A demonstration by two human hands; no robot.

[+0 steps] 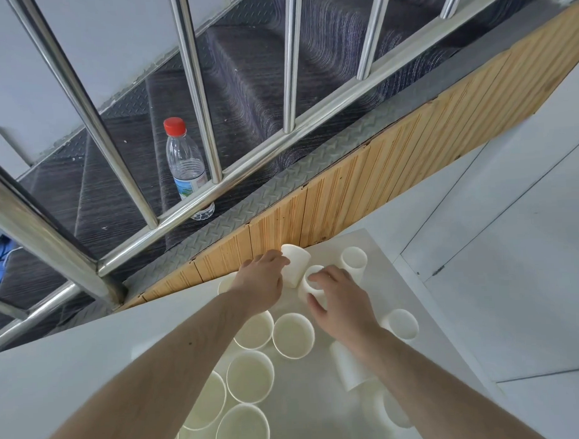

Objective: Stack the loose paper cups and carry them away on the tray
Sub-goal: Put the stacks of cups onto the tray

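Several white paper cups stand loose on a white table. My left hand grips an upside-down cup at the table's far edge. Beside it, my right hand holds an upright cup, fingers curled over its rim and side. Another upright cup stands just right of them. Open cups crowd under and between my forearms. A cup lying on its side is partly hidden by my right arm. No tray is in view.
A wood-panelled stair side runs along the table's far edge. Above it stands a steel railing with a red-capped water bottle on a step. Pale floor tiles lie to the right.
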